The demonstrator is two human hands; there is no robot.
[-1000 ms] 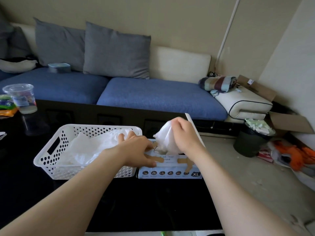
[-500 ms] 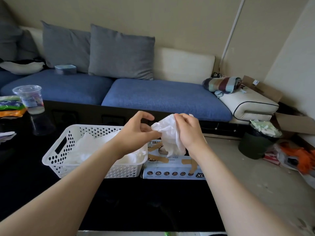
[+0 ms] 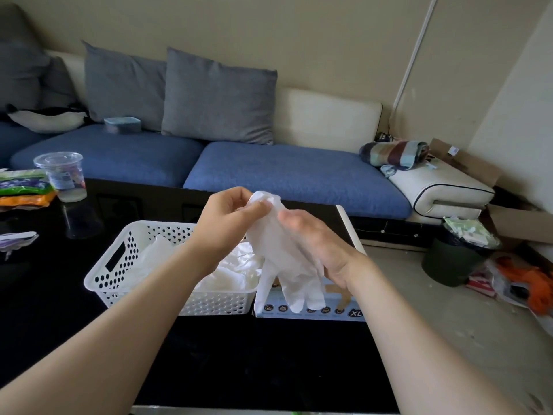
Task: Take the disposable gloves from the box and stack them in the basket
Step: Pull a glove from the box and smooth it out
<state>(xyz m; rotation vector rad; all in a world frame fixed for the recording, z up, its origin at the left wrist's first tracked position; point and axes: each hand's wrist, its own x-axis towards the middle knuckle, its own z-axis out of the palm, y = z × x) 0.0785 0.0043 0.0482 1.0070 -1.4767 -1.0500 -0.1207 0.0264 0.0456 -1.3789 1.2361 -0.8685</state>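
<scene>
A translucent white disposable glove (image 3: 284, 265) hangs fingers-down above the glove box (image 3: 329, 308). My left hand (image 3: 230, 218) pinches its cuff at the top. My right hand (image 3: 317, 244) lies against the glove's right side with its fingers straight. The white perforated basket (image 3: 119, 265) stands on the black table just left of the box and holds several gloves (image 3: 233, 271) in a loose pile. The hanging glove and my right hand hide most of the box.
On the table's far left stand a clear plastic cup (image 3: 61, 176) and snack packets (image 3: 21, 187). A blue sofa (image 3: 284, 172) runs behind the table. To the right, on the floor, are a dark waste bin (image 3: 454, 256) and cardboard boxes (image 3: 520, 223).
My left hand left the box top and took the glove's cuff. The crumpled glove came out of the box and now hangs stretched out. My right hand let go and lies along it.
</scene>
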